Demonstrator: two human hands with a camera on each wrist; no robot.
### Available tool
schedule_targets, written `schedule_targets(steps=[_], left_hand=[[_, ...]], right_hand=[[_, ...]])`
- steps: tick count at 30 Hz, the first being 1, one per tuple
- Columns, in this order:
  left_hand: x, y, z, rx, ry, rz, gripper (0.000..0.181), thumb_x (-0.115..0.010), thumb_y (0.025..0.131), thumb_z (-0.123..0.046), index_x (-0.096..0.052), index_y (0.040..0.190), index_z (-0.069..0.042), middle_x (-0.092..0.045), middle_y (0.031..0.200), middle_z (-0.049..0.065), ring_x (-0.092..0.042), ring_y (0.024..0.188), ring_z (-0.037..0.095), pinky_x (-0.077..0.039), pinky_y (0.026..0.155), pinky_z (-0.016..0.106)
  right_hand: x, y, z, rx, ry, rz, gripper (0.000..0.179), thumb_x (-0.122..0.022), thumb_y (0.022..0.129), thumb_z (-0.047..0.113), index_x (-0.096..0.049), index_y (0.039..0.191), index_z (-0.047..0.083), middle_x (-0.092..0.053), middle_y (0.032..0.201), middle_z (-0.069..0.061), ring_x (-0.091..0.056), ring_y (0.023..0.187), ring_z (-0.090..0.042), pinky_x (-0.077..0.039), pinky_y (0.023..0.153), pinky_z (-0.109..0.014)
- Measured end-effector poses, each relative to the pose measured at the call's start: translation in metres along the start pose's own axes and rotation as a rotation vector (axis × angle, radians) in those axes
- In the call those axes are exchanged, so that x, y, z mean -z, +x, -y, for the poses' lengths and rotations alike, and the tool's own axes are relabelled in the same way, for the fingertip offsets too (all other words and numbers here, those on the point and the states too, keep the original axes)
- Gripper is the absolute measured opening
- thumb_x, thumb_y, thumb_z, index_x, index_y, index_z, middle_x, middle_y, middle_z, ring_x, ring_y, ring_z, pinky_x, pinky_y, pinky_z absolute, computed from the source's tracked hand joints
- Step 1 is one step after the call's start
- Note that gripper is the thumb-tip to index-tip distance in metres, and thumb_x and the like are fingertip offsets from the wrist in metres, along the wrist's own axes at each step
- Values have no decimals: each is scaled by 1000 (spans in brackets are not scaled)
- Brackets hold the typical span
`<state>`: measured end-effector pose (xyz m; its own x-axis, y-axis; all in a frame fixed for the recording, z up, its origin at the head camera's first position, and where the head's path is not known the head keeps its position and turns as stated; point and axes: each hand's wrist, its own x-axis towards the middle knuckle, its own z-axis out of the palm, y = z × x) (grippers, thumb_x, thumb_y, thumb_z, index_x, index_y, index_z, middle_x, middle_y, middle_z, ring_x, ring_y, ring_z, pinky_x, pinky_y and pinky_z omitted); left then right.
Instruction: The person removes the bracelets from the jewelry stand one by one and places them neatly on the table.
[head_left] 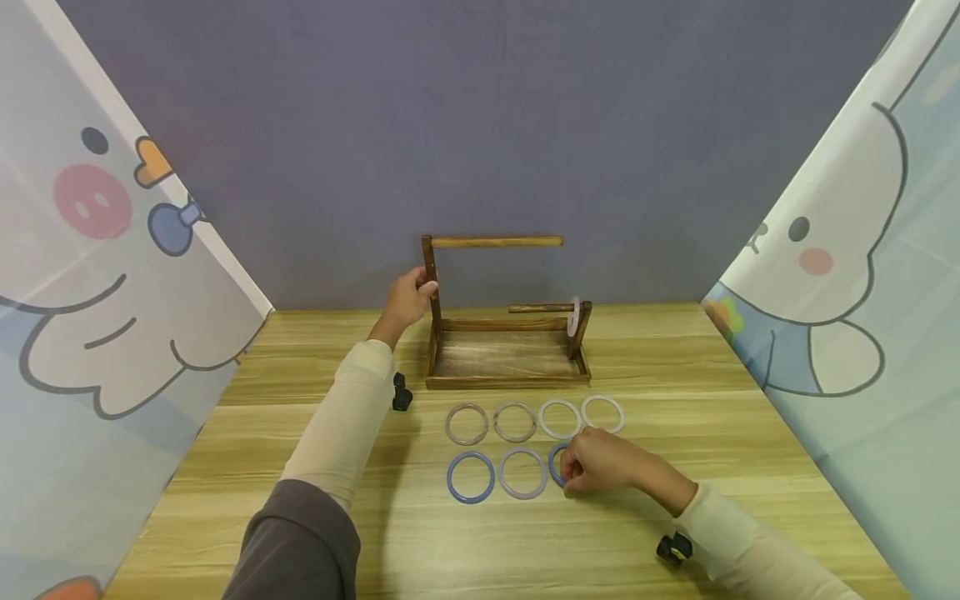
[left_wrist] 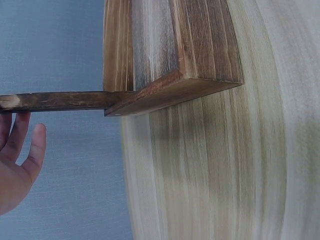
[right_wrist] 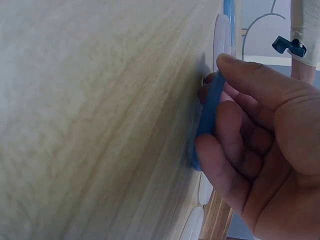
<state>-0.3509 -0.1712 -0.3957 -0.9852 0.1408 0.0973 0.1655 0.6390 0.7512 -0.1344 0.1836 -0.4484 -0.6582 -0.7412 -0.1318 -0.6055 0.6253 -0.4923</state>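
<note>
A dark wooden stand [head_left: 510, 382] has a tall post at left with a long upper rod and a short post at right with a lower rod. My left hand [head_left: 407, 298] holds the tall post [left_wrist: 65, 101], its fingers reaching behind. A pale bangle [head_left: 573, 318] hangs on the lower rod [head_left: 536, 308] against the short post. With thumb and fingers my right hand [head_left: 603, 461] pinches a blue bangle [right_wrist: 210, 107], which stands tilted near the tabletop. Part of that bangle is hidden behind the hand. Beside it lie a lavender bangle [head_left: 522, 497] and another blue bangle [head_left: 470, 500].
Behind these, two brownish bangles [head_left: 467, 443] and two white bangles [head_left: 560, 437] lie in a row before the stand. Small black clips sit by each forearm, one at left [head_left: 401, 393], one at right [head_left: 674, 549]. A grey backdrop [head_left: 495, 150] and printed curtains [head_left: 840, 333] enclose the table.
</note>
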Motion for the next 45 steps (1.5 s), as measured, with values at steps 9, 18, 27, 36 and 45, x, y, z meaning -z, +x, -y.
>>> schedule_targets(steps=[9, 18, 27, 36, 45], left_hand=[[0, 0, 0, 5, -5, 5, 53, -47, 110, -33, -40, 154, -5, -59, 136, 17, -56, 129, 37, -45, 110, 54], [0, -1, 0, 6, -2, 4, 54, -47, 110, -34, -40, 154, -4, -60, 134, 17, -56, 130, 37, -44, 111, 54], [0, -1, 0, 17, -7, 14, 58, -46, 110, -35, -35, 157, -4, -58, 140, 17, -53, 134, 38, -43, 112, 54], [1, -2, 0, 15, -9, 14, 58, -45, 110, -35, -34, 158, -4, -58, 139, 17, -54, 133, 37, -43, 112, 54], [0, -1, 0, 18, -2, 8, 57, -46, 110, -35, -35, 157, -5, -59, 138, 17, -55, 132, 36, -44, 112, 53]], right_hand=[[-1, 1, 1, -21, -7, 11, 21, -85, 77, 17, -67, 67, 23, -55, 62, 21, -44, 59, 9, -42, 59, -14], [-7, 2, -3, 3, -13, 3, 24, -86, 75, 16, -65, 67, 23, -54, 61, 20, -42, 57, 9, -42, 57, -13], [-3, 2, -3, -10, 35, -16, 22, -80, 85, 19, -67, 69, 23, -54, 62, 20, -43, 56, 9, -41, 55, -14], [3, 7, -9, -82, 128, -157, 15, -69, 98, 17, -73, 84, 18, -61, 65, 12, -46, 55, 6, -42, 51, -17], [9, 15, -12, -190, 107, -408, 9, -69, 97, 15, -76, 95, 10, -71, 80, 6, -58, 66, 3, -50, 58, -19]])
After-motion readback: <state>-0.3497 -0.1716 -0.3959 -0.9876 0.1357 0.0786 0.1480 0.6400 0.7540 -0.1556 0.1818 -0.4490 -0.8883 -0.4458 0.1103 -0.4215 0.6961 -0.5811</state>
